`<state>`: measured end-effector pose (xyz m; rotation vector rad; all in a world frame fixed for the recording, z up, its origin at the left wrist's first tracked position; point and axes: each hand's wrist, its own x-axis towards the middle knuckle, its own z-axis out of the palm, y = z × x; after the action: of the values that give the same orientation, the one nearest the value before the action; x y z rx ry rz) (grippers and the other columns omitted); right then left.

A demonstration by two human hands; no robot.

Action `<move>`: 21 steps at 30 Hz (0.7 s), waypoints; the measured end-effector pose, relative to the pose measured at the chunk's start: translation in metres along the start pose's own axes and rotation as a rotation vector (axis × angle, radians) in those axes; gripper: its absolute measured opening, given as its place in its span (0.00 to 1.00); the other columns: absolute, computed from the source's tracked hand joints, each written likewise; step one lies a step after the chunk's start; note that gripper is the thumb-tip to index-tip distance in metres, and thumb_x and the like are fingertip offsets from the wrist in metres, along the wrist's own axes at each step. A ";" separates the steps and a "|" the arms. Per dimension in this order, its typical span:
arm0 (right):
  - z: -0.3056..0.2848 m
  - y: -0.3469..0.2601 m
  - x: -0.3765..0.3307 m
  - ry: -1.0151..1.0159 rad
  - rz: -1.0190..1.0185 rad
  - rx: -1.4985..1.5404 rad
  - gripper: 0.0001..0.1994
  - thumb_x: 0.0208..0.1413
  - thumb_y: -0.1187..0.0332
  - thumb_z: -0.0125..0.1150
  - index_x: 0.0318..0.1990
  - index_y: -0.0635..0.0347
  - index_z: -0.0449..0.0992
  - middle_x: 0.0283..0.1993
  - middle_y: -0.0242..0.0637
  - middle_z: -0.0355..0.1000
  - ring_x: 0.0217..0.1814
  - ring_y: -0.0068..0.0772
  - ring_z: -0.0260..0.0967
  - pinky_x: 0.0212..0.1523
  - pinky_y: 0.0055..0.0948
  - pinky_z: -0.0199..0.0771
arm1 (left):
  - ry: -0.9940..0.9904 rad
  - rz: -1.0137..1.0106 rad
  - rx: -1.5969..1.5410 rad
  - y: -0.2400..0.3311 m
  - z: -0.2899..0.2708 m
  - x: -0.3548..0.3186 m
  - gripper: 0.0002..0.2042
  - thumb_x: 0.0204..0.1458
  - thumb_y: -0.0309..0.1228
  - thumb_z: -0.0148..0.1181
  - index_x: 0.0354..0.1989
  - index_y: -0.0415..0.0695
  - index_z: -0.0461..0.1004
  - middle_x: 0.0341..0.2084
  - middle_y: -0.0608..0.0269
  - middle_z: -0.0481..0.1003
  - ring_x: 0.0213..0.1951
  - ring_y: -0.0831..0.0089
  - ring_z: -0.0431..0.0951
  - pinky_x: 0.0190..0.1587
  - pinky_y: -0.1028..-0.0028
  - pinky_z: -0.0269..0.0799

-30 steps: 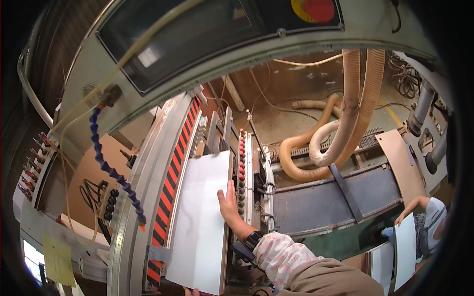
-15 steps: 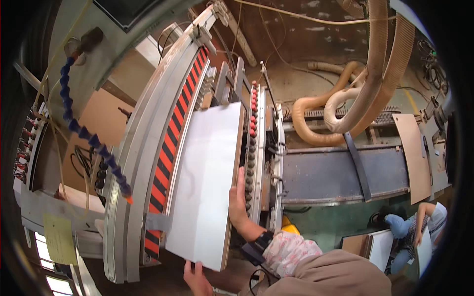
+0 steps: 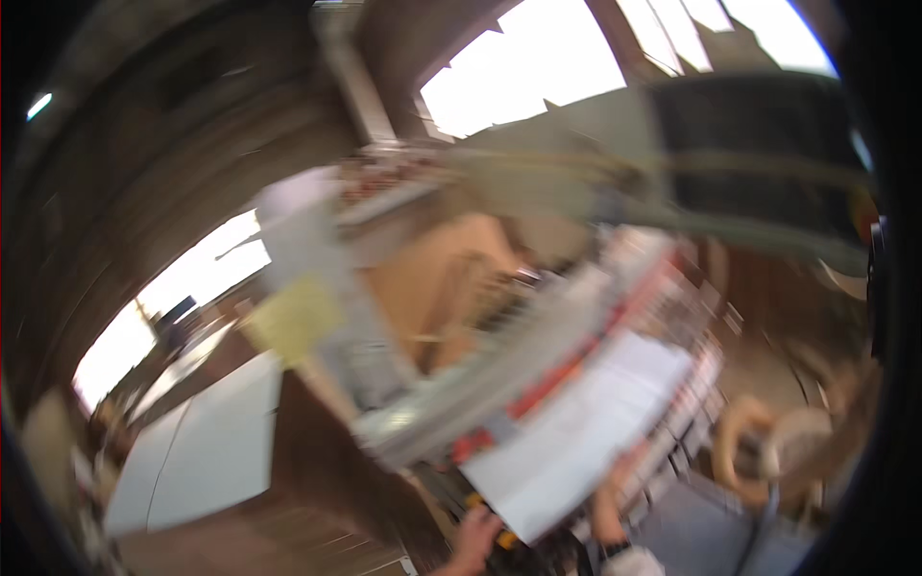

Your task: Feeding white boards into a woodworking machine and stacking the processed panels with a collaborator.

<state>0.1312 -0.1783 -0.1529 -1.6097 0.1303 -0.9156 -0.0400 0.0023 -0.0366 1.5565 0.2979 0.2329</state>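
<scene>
My left hand [image 3: 473, 540] sits at the lower corner of the white panel [image 3: 586, 432], its grip closed on that near edge as far as the heavy blur lets me judge. My right hand [image 3: 608, 499] lies along the panel's right edge, fingers against it; whether that grip is wrapped round or only pressing flat I cannot tell. The panel rests tilted on the machine's feed surface [image 3: 499, 384], its long side just beside a rail striped red and black [image 3: 567, 370].

On the panel's far side a row of small red-tipped parts [image 3: 696, 384] runs next to it, smeared by motion. To the right, pale flexible hoses [image 3: 759, 442] curl near the machine bed.

To the left, well apart from my hands, a stack of large white boards [image 3: 206, 446] lies flat. Above it a yellow rectangular sheet [image 3: 293, 317] hangs on the machine's grey housing [image 3: 317, 259]; what is on it is too blurred to make out. Bright window openings [image 3: 538, 67] show overhead and at the left.
</scene>
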 end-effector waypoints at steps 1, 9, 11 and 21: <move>-0.013 -0.009 -0.002 0.059 0.031 0.050 0.27 0.59 0.61 0.38 0.62 0.67 0.43 0.65 0.49 0.40 0.67 0.46 0.37 0.64 0.38 0.36 | -0.036 -0.028 -0.019 -0.019 0.002 0.007 0.13 0.49 0.29 0.53 0.43 0.38 0.69 0.32 0.66 0.71 0.34 0.73 0.69 0.39 0.73 0.65; -0.028 -0.106 -0.038 -0.151 0.050 -0.174 0.26 0.59 0.61 0.43 0.61 0.64 0.47 0.63 0.51 0.47 0.63 0.48 0.45 0.61 0.39 0.46 | -0.127 0.412 0.345 -0.021 -0.014 -0.037 0.25 0.48 0.35 0.53 0.54 0.40 0.58 0.49 0.44 0.58 0.52 0.51 0.56 0.55 0.60 0.52; -0.044 -0.179 -0.038 -0.236 0.046 -0.109 0.26 0.59 0.61 0.42 0.61 0.64 0.48 0.63 0.51 0.46 0.64 0.47 0.45 0.62 0.39 0.44 | -0.220 0.262 0.378 -0.018 -0.016 -0.037 0.27 0.47 0.35 0.53 0.56 0.42 0.54 0.50 0.43 0.54 0.53 0.49 0.53 0.55 0.59 0.51; 0.000 -0.069 -0.045 -0.053 0.108 -0.345 0.25 0.59 0.58 0.39 0.61 0.61 0.51 0.63 0.50 0.47 0.65 0.45 0.42 0.63 0.38 0.38 | -0.389 0.185 0.192 -0.011 -0.069 0.009 0.23 0.48 0.37 0.52 0.49 0.35 0.60 0.47 0.45 0.57 0.50 0.53 0.58 0.53 0.64 0.55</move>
<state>0.0734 -0.1345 -0.1143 -1.9232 0.3505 -0.7965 -0.0551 0.0706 -0.0478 1.7815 -0.1337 0.0412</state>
